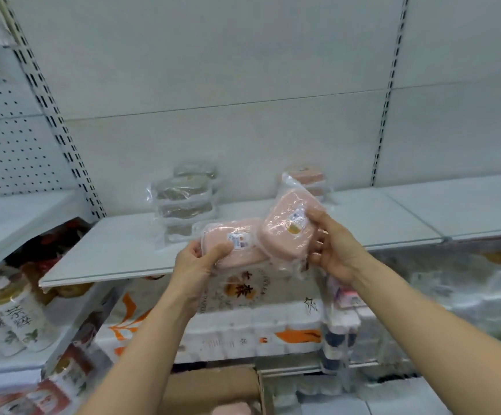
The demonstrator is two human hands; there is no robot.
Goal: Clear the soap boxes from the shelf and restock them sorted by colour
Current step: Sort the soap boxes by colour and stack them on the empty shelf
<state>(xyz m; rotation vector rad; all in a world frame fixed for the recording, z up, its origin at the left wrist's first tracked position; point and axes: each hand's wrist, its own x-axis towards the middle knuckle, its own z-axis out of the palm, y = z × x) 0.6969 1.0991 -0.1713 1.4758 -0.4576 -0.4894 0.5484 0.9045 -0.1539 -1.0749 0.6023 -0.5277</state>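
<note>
white shelf, grey soap box stack, pink soap box stack behind

Two stacks of soap boxes stand at the back of the shelf. The hands hold two boxes in front of them.

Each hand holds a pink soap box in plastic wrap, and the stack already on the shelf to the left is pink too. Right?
Not quite. The head view shows the left-side stack is brown-grey, not pink. The rest holds: the left hand and right hand each hold a wrapped pink soap box.
</note>
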